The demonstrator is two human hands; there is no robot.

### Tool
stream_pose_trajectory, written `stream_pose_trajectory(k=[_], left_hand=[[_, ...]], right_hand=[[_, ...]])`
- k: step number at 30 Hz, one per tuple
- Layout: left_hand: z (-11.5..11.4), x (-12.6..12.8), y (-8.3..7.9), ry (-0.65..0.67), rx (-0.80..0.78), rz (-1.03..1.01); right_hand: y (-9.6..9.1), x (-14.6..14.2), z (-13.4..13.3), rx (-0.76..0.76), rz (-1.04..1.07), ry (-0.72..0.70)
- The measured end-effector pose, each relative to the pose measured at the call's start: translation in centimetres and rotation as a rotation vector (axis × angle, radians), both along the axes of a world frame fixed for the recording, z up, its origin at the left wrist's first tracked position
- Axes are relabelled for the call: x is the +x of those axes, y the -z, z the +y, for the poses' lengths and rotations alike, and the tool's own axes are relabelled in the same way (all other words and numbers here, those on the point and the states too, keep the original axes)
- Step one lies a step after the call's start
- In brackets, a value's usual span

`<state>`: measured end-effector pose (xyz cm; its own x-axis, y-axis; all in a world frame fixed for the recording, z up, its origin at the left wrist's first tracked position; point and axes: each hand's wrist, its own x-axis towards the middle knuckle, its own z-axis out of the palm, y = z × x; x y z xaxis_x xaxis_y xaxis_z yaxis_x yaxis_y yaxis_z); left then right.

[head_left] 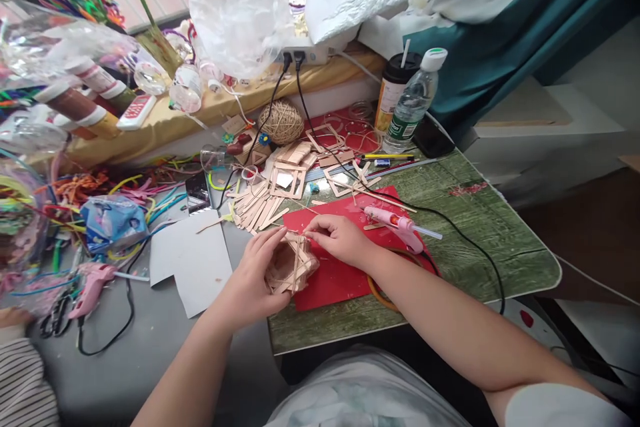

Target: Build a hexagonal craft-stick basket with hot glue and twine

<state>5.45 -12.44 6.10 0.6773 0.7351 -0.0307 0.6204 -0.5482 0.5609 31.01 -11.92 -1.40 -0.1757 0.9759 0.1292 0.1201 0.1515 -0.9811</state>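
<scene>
My left hand (pixel 257 273) is wrapped round a small craft-stick box (pixel 295 263), with the thumb below and the fingers on top. The box is built of stacked wooden sticks, and a strand that looks like twine crosses its open side. At its upper right edge my right hand (pixel 337 238) is closed in a pinch. What lies between those fingertips is too small to make out. Under both hands is a red sheet (pixel 333 287). A pink glue gun (pixel 395 219) lies on the sheet, to the right of my right hand.
Loose craft sticks (pixel 255 203) and square stick frames (pixel 289 179) lie behind the box. A twine ball (pixel 281 121), a water bottle (pixel 411 103) and a drink cup (pixel 395 90) stand farther back. Black cable (pixel 450 230) crosses the table. Another person's striped sleeve (pixel 23 373) shows at left.
</scene>
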Motion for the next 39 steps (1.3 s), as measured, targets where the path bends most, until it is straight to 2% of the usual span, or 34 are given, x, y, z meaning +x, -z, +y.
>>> stream_pose_trajectory(k=[3,7,10,15,23,30,34,39], left_hand=[[-0.3,0.0,0.2,0.019,0.069,-0.03],[-0.5,-0.3,0.8,0.083,0.291,-0.095],[-0.6,-0.6,1.2,0.132,0.438,-0.107],[-0.7,-1.0,1.8,0.142,0.631,-0.148],[-0.7,-0.9,2.2,0.195,0.682,-0.13],[-0.8,-1.3,2.9,0.179,0.706,-0.134],[-0.7,-1.2,2.9,0.165,0.723,-0.136],[-0.6,-1.0,3.1,0.221,0.696,-0.118]], right_hand=[[-0.3,0.3,-0.1,0.032,0.065,-0.034],[-0.8,0.6,-0.5,0.048,0.196,-0.063],[-1.0,0.6,-0.7,0.012,0.262,-0.059],[-0.6,0.5,-0.7,-0.087,0.384,-0.048],[0.3,0.5,-0.2,-0.173,0.444,-0.122],[-0.6,0.6,-0.4,-0.148,0.441,-0.128],[-1.2,0.7,-0.4,-0.109,0.434,-0.098],[-1.1,0.7,-0.4,-0.088,0.421,-0.029]])
